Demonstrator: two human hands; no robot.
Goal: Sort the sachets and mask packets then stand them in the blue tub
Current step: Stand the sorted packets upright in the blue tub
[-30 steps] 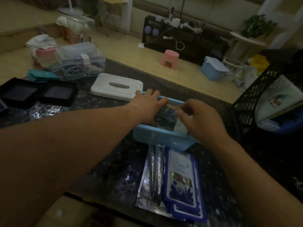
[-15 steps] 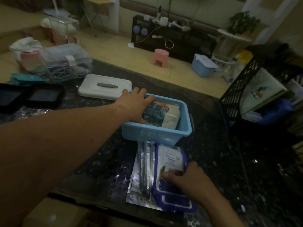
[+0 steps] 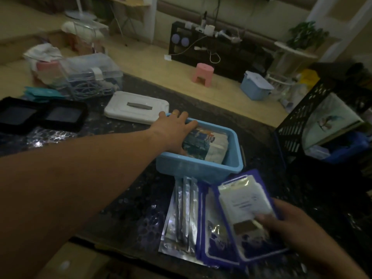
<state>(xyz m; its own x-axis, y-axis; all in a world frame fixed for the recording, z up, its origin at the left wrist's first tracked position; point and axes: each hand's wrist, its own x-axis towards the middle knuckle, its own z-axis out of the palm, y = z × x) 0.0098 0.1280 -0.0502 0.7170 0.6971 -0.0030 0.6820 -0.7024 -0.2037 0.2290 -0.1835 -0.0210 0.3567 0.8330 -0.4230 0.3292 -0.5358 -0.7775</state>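
A person's left hand (image 3: 174,128) reaches into the blue tub (image 3: 193,170), its fingers laid fairly straight over the far rim and pressing on the standing packets (image 3: 207,144) beneath their tips. The right hand (image 3: 292,225) pinches 1 mask packet (image 3: 246,208), thumb on its face and the other fingers hidden under it. The packet is held tilted, just clear of the pile (image 3: 212,245) of like packets under those fingers. The silver sachets (image 3: 182,216) lie flat on the dark table (image 3: 124,208) to the thumb side of the pile. To do the step well, the packet probably needs turning on edge and sliding into the gap on the thumb side of the left fingers. Those fingers should keep bracing the row so that nothing slumps. Half a second ago the right hand lay on top of the pile with this packet still flat on it. The packet has since been lifted and swung toward the tub, while the left hand has not shifted.
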